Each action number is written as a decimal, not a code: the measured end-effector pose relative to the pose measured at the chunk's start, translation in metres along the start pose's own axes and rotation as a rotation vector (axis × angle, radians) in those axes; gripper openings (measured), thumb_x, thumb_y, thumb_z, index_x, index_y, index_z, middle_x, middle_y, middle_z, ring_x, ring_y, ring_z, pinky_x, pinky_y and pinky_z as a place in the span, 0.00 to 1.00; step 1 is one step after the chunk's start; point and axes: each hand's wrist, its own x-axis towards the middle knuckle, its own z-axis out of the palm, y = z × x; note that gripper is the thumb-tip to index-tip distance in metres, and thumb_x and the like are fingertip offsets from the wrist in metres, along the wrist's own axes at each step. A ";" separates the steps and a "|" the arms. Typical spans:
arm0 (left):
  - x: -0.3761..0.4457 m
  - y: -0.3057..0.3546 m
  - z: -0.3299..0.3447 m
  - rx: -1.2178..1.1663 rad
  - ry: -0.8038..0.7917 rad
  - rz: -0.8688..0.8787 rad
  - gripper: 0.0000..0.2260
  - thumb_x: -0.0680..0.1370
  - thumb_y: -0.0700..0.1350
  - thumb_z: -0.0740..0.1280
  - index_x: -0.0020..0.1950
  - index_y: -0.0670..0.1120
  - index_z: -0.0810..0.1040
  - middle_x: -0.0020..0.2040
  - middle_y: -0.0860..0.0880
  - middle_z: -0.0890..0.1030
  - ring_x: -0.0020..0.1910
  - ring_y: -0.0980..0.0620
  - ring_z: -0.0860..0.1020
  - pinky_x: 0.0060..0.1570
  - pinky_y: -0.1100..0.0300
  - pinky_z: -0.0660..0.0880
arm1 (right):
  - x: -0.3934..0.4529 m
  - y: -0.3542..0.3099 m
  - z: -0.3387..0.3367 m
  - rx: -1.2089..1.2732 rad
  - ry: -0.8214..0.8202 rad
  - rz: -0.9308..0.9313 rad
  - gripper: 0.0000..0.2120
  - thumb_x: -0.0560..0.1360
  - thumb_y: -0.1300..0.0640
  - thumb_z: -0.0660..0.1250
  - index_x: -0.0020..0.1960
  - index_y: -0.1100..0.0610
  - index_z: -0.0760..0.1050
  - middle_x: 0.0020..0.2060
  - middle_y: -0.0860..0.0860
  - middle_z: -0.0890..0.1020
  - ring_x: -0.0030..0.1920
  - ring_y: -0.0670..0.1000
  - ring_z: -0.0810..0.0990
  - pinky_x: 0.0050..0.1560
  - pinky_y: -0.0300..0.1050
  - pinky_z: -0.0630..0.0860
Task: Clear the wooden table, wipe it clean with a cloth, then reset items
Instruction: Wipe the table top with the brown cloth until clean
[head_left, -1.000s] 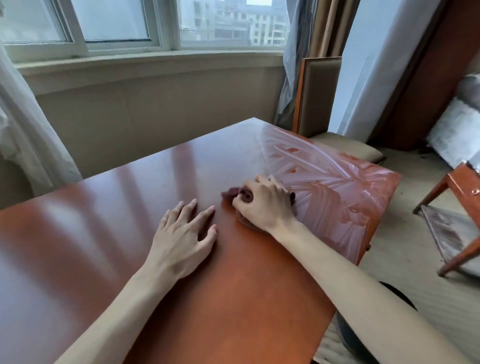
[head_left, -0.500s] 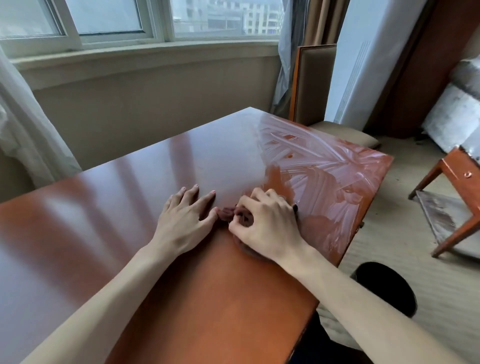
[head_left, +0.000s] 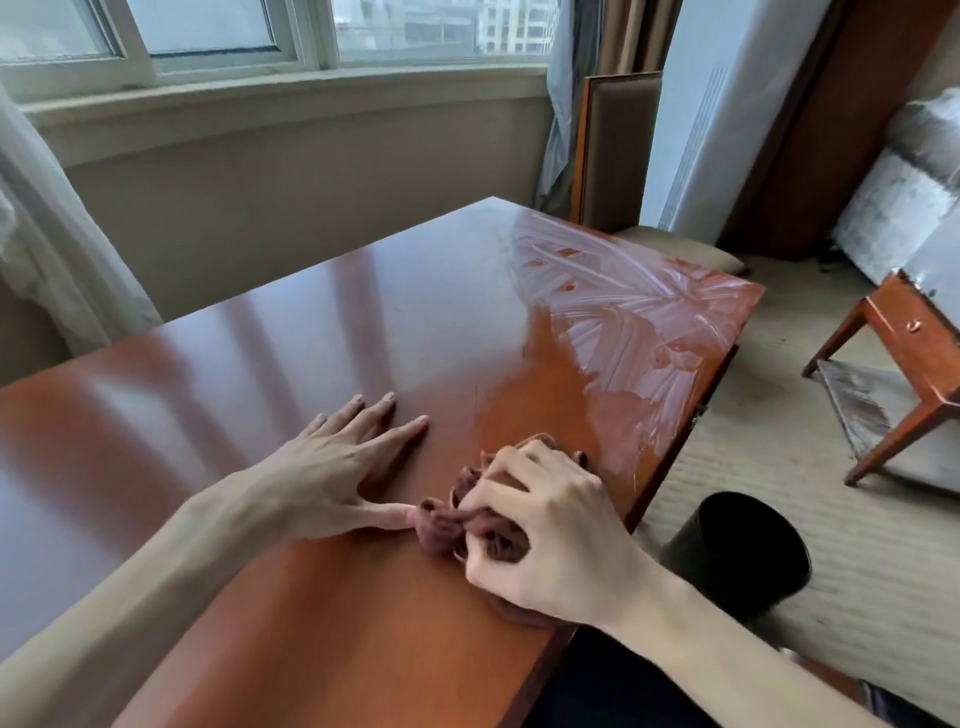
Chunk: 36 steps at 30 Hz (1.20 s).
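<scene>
Across the wooden table (head_left: 322, 322) a newly wiped band cuts the hazy streaks, since the right hand (head_left: 540, 525), fingers clenched around the bunched cloth (head_left: 441, 530), dragged it nearer, while the left hand (head_left: 332, 467) stays flat, thumb touching it.

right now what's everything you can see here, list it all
wooden table: one, reddish brown, centre, whitish wipe streaks at its far right corner
cloth: one, dull red, bunched on the table near its right edge
bin: one, black, on the floor right of the table
chair: one, beige with wood frame, beyond the table's far corner
side table: one, reddish wood, far right
window: one, white frame, top
left hand: flat on the table, thumb touching the cloth
right hand: gripping the cloth
</scene>
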 end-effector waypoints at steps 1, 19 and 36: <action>-0.001 0.001 -0.001 -0.008 0.002 -0.008 0.48 0.60 0.86 0.48 0.76 0.73 0.35 0.82 0.55 0.37 0.81 0.50 0.37 0.80 0.50 0.43 | 0.000 0.009 -0.006 0.007 -0.020 -0.025 0.09 0.70 0.44 0.68 0.46 0.47 0.82 0.44 0.43 0.79 0.48 0.49 0.77 0.52 0.44 0.76; 0.001 0.002 -0.006 -0.017 -0.034 -0.018 0.49 0.57 0.88 0.48 0.74 0.75 0.36 0.82 0.56 0.37 0.81 0.51 0.38 0.80 0.48 0.47 | 0.057 0.104 -0.018 -0.281 0.220 0.415 0.13 0.71 0.41 0.67 0.47 0.49 0.81 0.43 0.47 0.78 0.49 0.55 0.77 0.48 0.49 0.74; 0.031 0.028 -0.006 -0.028 0.177 -0.102 0.48 0.61 0.83 0.36 0.80 0.68 0.47 0.83 0.50 0.46 0.82 0.46 0.46 0.79 0.44 0.52 | 0.061 0.081 -0.003 -0.115 0.062 0.149 0.13 0.70 0.41 0.65 0.47 0.46 0.82 0.44 0.46 0.80 0.49 0.53 0.79 0.50 0.48 0.78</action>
